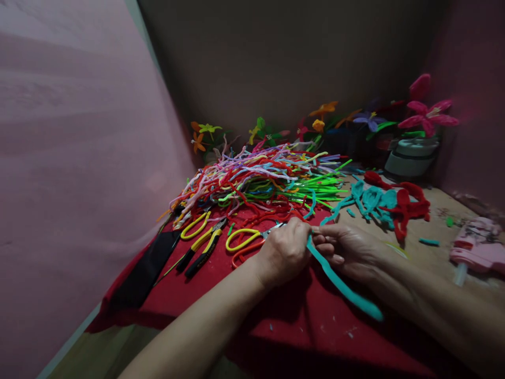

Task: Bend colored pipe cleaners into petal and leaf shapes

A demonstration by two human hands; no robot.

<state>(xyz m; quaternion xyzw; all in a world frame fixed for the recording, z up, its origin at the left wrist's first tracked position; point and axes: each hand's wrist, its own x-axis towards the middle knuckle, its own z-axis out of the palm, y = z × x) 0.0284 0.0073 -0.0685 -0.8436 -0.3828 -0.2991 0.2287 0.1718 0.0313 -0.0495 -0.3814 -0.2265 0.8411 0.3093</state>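
A teal pipe cleaner (343, 287) passes between my two hands over the table, one long end hanging toward me and another part rising above the fingers. My left hand (287, 251) is closed round it, knuckles up. From the other side, my right hand (349, 251) pinches it with thumb and fingers close against the left. The exact grip point is partly hidden by the fingers. Just left of my left hand lie scissors (243, 239) with yellow and red handles, their blades partly covered. Teal bent loops (373, 200) and red bent loops (404, 213) rest beyond my right hand.
A big heap of coloured pipe cleaners (244, 176) spreads across the red cloth (221, 305). Pliers (205, 248) and a black flat object (148, 268) lie left. A pink glue gun (477, 245) sits right. Behind are pipe-cleaner flowers (428, 117) and a pot (412, 158); walls close both sides.
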